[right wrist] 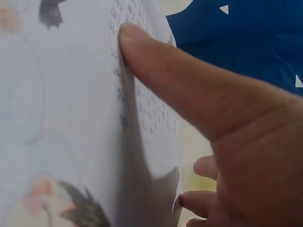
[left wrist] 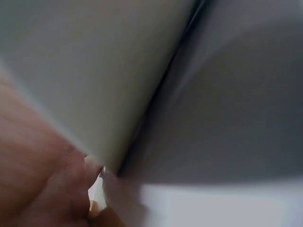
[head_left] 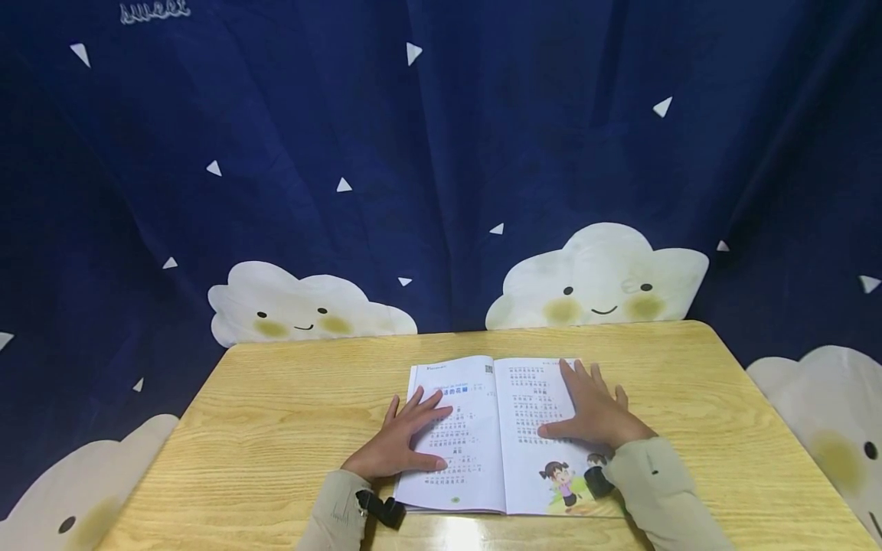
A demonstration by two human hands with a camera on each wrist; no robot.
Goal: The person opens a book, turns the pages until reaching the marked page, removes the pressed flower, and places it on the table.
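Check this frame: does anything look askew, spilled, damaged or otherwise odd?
Nothing stands out: the book lies open on the table, the left hand and right hand rest on it, and no spill or tear shows.

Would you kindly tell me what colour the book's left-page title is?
Blue; the title shows best in the head view.

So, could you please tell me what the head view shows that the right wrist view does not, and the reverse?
Only the head view shows the left hand, resting on the left page, and the "sweet" lettering.

Only the right wrist view shows the shadow under the right hand.

Both show that hand's thumb on the right page and the navy curtain.
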